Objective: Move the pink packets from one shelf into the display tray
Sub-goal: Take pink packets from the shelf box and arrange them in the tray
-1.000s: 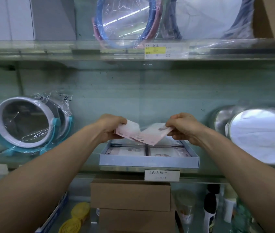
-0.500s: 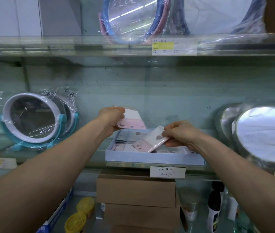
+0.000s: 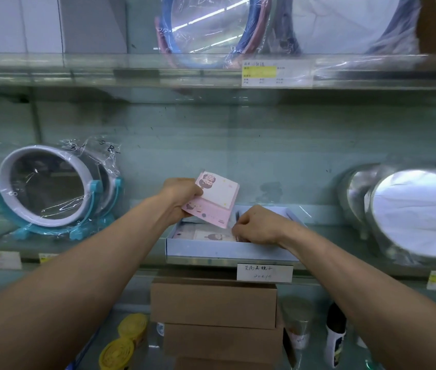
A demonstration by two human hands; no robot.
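Observation:
My left hand (image 3: 182,194) holds a small fanned stack of pink packets (image 3: 215,201) just above the back left of the display tray (image 3: 227,251), a shallow pale-blue box on the middle glass shelf. My right hand (image 3: 258,225) is down inside the tray, its fingers curled on a packet (image 3: 211,235) lying flat there. Whether it still grips that packet I cannot tell. More packets lie flat on the tray floor, partly hidden by the front wall.
A teal-framed round mirror in plastic wrap (image 3: 48,188) stands left of the tray. Round silver mirrors (image 3: 414,212) stand at the right. A price label (image 3: 265,272) hangs below the tray. Brown cartons (image 3: 214,303), yellow tins (image 3: 123,343) and bottles fill the shelf underneath.
My right hand took one packet from the stack and lowered it into the tray. My left hand lifted slightly with the remaining packets.

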